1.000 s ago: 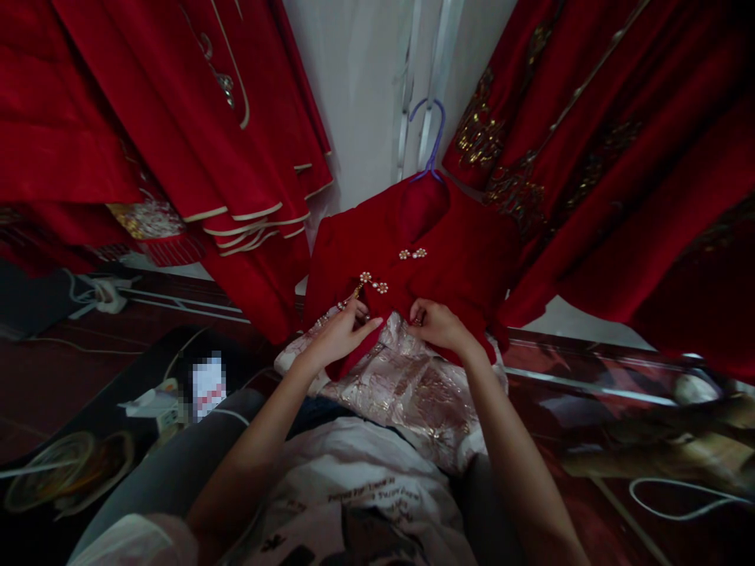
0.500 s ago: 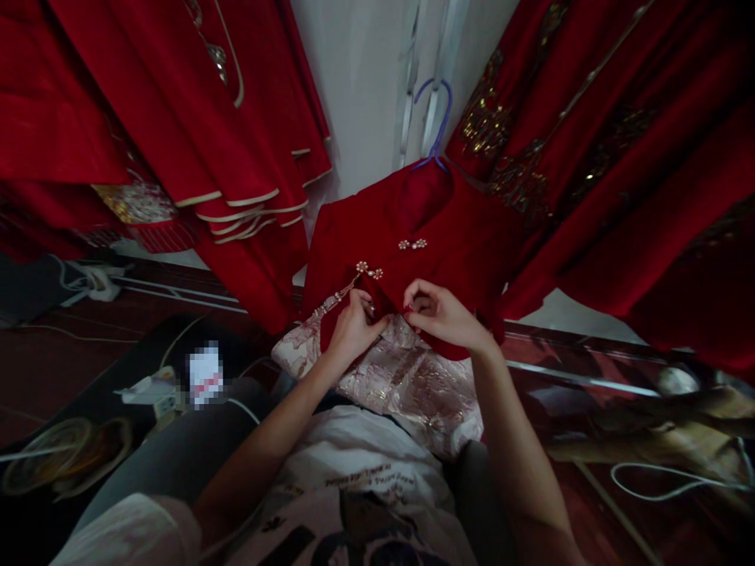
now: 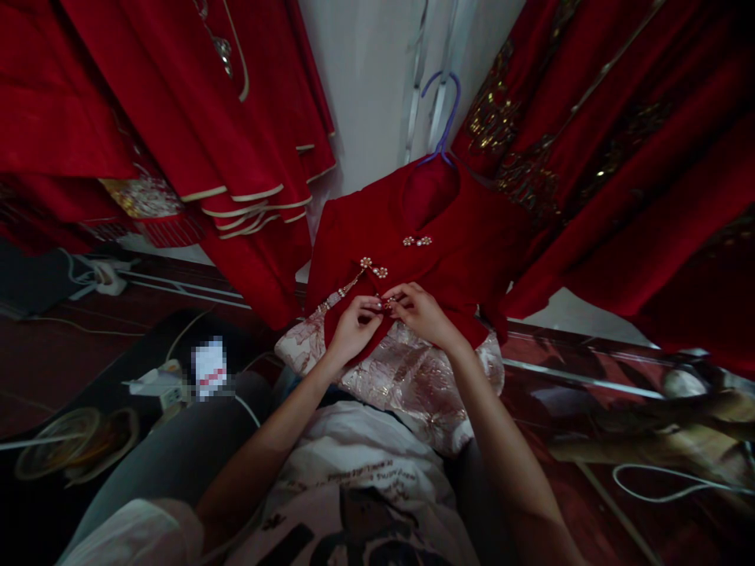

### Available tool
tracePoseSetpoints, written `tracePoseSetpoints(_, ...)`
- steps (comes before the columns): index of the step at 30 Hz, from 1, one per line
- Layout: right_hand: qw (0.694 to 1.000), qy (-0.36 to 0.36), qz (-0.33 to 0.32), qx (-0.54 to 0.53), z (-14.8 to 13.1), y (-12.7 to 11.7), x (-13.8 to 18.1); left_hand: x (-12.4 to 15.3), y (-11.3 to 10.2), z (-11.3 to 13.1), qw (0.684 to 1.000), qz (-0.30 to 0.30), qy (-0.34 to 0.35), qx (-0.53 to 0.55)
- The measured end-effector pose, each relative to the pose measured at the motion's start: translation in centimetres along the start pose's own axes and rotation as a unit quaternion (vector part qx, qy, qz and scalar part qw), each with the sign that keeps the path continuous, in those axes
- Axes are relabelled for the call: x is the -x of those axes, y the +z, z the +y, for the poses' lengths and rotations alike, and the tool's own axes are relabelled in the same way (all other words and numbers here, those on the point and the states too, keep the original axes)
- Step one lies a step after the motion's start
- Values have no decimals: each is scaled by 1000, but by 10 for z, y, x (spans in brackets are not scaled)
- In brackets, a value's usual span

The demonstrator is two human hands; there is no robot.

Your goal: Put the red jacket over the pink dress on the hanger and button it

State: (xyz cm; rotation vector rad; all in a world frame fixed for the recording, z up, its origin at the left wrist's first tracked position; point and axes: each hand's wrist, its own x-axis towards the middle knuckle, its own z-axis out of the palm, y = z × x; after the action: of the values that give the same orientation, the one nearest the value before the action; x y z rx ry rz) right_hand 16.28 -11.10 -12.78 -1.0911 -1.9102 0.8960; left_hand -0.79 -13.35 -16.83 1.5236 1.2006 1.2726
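Both hands meet at the front flap of the red jacket (image 3: 448, 251), hung on a purple hanger (image 3: 441, 118) over the lap — left hand (image 3: 354, 326) and right hand (image 3: 420, 313) pinching a pearl clasp (image 3: 386, 302), apparently fastening it; seating the loop needs fingertip care. A second ago they were apart.

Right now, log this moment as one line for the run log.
left hand: pinching red jacket front | right hand: pinching pearl clasp | jacket on purple hanger | brocade skirt on lap
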Motion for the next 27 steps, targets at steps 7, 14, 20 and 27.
tracePoseSetpoints(7,999,-2,41,2,-3,3,-2,-2,-2,3,992,6,-11,125)
tracePoseSetpoints(14,995,-32,57,76,-7,8,0,-4,2,8,993,41,-28,104)
tracePoseSetpoints(20,993,-38,48,104,-9,7,1,-7,3,3,994,44,-19,95)
tracePoseSetpoints(27,992,-33,53,109,-5,8,-1,-10,1,-4,998,32,0,47)
